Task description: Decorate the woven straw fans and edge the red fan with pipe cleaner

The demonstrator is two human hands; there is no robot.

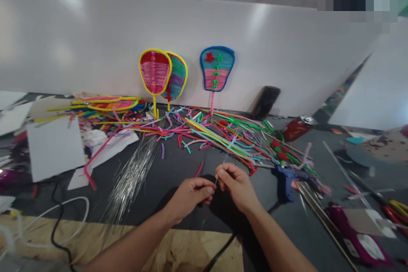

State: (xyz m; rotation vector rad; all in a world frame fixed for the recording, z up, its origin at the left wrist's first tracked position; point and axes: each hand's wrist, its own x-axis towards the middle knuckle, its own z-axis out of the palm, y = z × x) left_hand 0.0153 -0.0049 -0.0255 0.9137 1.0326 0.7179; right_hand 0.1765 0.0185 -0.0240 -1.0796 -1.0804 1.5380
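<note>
1. finished-looking work: a pink-and-red fan-shaped piece with a yellow rim [154,72] overlaps a yellow-rimmed striped piece [179,77], and a blue-rimmed piece [217,74] stands to their right. all three are rimmed, filled and stemmed, upright before the white board [274,42]; you may judge them complete.

2. unfinished work: the thin strand [216,181] between your hands looks bare where it shows, so you appear to be at an early stage with it. a short light-blue piece [231,142] lies in line with its upper end – whether the two are joined, you cannot tell.

3. loose material: cut, coloured fuzzy stems [204,129] lie scattered beyond your hands, and a bundle of silvery wires [135,178] lies to the left; none of these wires seems worked into a piece.

4. right hand [236,185]: your thumb and forefinger pinch the strand, the other fingers curled, the forearm slanting in from the lower right. the blue glue gun [285,182] lies apart, farther right.

5. left hand [194,193]: your thumb and forefinger press together just beside the strand's lower end – you cannot tell whether they grip it. the forearm reaches in from the lower left, and both hands nearly meet above the dark tabletop [188,163].
</note>
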